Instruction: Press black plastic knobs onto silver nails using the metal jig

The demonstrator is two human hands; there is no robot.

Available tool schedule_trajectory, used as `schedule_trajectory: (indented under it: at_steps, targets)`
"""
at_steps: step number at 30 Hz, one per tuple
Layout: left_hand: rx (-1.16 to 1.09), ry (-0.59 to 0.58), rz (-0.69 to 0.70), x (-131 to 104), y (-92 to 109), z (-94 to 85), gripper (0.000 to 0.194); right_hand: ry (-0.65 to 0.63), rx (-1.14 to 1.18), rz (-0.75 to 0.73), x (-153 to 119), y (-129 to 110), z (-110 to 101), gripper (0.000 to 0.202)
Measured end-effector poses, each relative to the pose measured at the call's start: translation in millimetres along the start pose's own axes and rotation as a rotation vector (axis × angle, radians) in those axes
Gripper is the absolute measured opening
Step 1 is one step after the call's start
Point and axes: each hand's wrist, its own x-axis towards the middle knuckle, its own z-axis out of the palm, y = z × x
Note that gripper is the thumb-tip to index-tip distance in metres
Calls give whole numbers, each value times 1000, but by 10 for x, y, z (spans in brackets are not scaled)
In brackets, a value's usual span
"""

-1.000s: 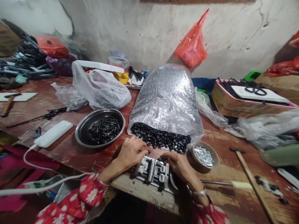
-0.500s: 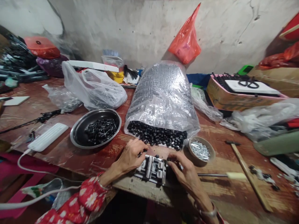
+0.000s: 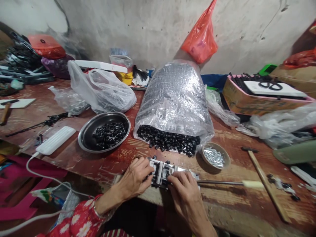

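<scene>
A small metal jig (image 3: 160, 172) with black slots lies at the table's near edge, between my two hands. My left hand (image 3: 135, 174) is at its left end, fingers curled and thumb close to the index finger; whatever they pinch is hidden. Over the jig's right part, my right hand (image 3: 186, 191) has its fingers bent down and closed at the metal, covering what is under the tips. Just behind the jig, loose black round plastic pieces (image 3: 170, 140) spill from the mouth of a large clear bubble-lined bag (image 3: 174, 95).
A steel bowl (image 3: 82, 146) of black parts with pins stands left. A small tub (image 3: 227, 158) of silver screws sits right, near a rod with a pale handle (image 3: 253, 184) and a hammer (image 3: 269, 187). A white power strip (image 3: 55, 140) lies far left.
My right hand has moved left and nearer, from the jig's right end onto its right part. My left hand has shifted slightly left and down. The view has turned a little.
</scene>
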Motion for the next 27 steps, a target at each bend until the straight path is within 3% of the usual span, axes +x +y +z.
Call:
schedule_trajectory:
  at_steps: [4, 7, 14, 18, 27]
  targets:
    - [32, -14, -51, -1, 40, 7, 9, 95, -26, 82, 30, -102, 74, 12]
    - [18, 1, -69, -4, 45, 20, 12, 131, -29, 116, 41, -157, 132, 13]
    - [-105, 56, -97, -38, 23, 70, 16, 139, -34, 138, -31, -152, 225, 25]
    - [-39, 63, -107, -50, 34, 92, 9, 138, -60, 149, -47, -148, 267, 25]
    - [25, 26, -29, -82, -10, 72, 14, 145, 36, 156, -59, -113, 211, 19]
